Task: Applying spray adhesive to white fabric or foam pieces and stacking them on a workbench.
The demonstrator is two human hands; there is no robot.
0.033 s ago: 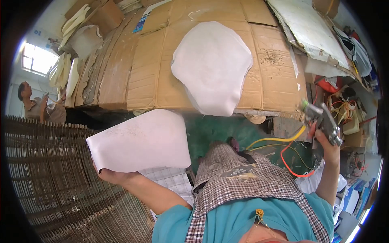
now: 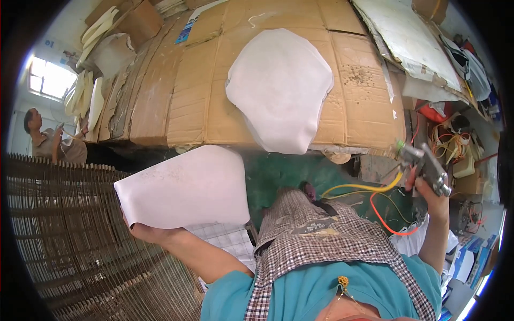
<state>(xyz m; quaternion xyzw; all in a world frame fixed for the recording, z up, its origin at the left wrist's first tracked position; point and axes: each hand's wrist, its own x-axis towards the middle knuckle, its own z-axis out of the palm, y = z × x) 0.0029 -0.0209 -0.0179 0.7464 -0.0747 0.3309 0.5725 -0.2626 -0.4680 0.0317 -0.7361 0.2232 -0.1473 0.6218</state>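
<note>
My left hand [image 2: 152,232] grips the lower left edge of a pale, smooth, slightly curved panel [image 2: 187,187], with most of the fingers hidden beneath it. Fine grey specks mark the panel's upper left. On the right, my right hand [image 2: 430,195] is wrapped around a metal spray gun [image 2: 425,166] with a green part at its front end. A yellow hose [image 2: 369,188] runs near the gun. Between the two hands but farther off, a second pale, rounded piece [image 2: 281,88] lies on the cardboard-covered table [image 2: 187,112], its narrow end reaching over the near edge.
A rack of thin rods [image 2: 80,230] stands at left under the panel. Behind it, another person [image 2: 56,142] holds something with a hose. Foam-like strips [image 2: 80,93] hang at far left. An orange hose [image 2: 383,222] loops below the gun. Tangled hoses [image 2: 452,136] lie at right.
The spray gun in my right hand has dropped and tilted slightly, and the yellow hose has shifted a little left. The panel in my left hand has barely moved.
</note>
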